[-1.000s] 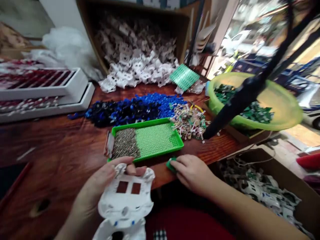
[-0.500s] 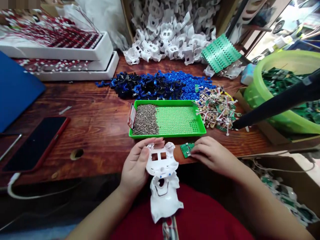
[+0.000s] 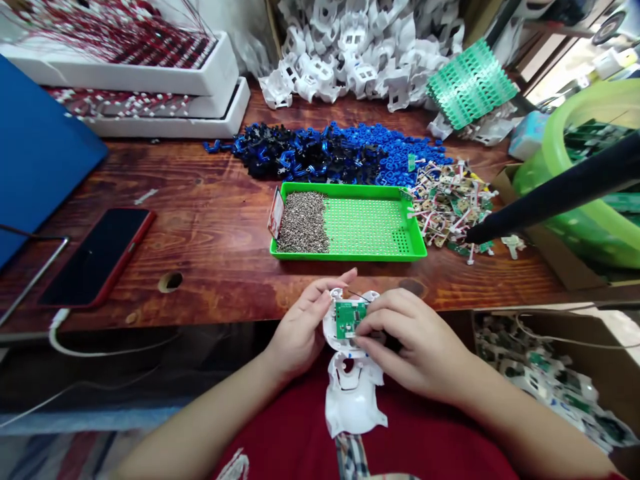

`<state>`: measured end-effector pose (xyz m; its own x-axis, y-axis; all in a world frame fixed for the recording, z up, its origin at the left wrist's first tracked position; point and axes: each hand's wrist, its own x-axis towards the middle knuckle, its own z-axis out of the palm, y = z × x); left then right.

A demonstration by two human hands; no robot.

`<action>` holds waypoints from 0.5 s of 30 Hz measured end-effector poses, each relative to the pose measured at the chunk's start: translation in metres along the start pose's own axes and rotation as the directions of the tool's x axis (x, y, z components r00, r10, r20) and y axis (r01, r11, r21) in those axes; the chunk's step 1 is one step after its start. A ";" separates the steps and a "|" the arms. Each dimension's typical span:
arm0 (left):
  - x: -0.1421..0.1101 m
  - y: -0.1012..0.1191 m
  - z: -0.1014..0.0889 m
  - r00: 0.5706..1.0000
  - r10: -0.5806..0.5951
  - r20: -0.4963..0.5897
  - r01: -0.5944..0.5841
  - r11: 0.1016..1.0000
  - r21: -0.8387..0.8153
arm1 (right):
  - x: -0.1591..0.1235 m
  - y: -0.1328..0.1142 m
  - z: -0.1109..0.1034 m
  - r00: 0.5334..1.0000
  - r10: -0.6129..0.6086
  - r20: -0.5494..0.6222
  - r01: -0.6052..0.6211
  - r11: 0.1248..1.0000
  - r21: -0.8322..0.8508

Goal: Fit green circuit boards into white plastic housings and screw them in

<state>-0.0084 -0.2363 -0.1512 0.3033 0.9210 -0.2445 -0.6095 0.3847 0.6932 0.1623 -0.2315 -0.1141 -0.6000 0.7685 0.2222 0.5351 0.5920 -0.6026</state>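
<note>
My left hand (image 3: 300, 330) holds a white plastic shell (image 3: 353, 393) over my lap, just in front of the table edge. A small green circuit board (image 3: 347, 318) lies on the upper part of that shell. My right hand (image 3: 413, 343) pinches the board and presses it against the shell. A thin black wire runs from the board's top. Both hands touch the same assembly.
A green tray (image 3: 370, 227) with a heap of small screws (image 3: 303, 222) lies just beyond my hands. Behind it are blue and black parts (image 3: 325, 150), wired boards (image 3: 450, 200), white shells (image 3: 360, 60), a green basin (image 3: 580, 180). A phone (image 3: 97, 257) lies at left; a box of assembled parts (image 3: 545, 373) at right.
My right hand lifted the green circuit board off the table edge and brought it onto the white shell. The view tilted down and settled.
</note>
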 end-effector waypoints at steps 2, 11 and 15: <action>-0.002 0.000 0.001 0.999 -0.015 0.033 0.017 0.996 -0.087 | 0.001 -0.001 0.000 1.000 -0.003 0.005 0.003 1.000 -0.002; -0.008 -0.002 0.003 0.985 -0.087 0.149 0.115 0.975 -0.189 | -0.001 -0.004 -0.003 0.999 -0.018 -0.026 0.018 1.000 0.004; -0.009 -0.001 0.003 0.983 -0.119 0.136 0.144 0.971 -0.190 | 0.001 -0.004 -0.002 1.000 -0.014 -0.006 0.014 1.000 -0.025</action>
<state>-0.0081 -0.2451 -0.1474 0.4707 0.8516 -0.2306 -0.6872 0.5178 0.5095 0.1608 -0.2328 -0.1096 -0.6041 0.7613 0.2355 0.5410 0.6088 -0.5802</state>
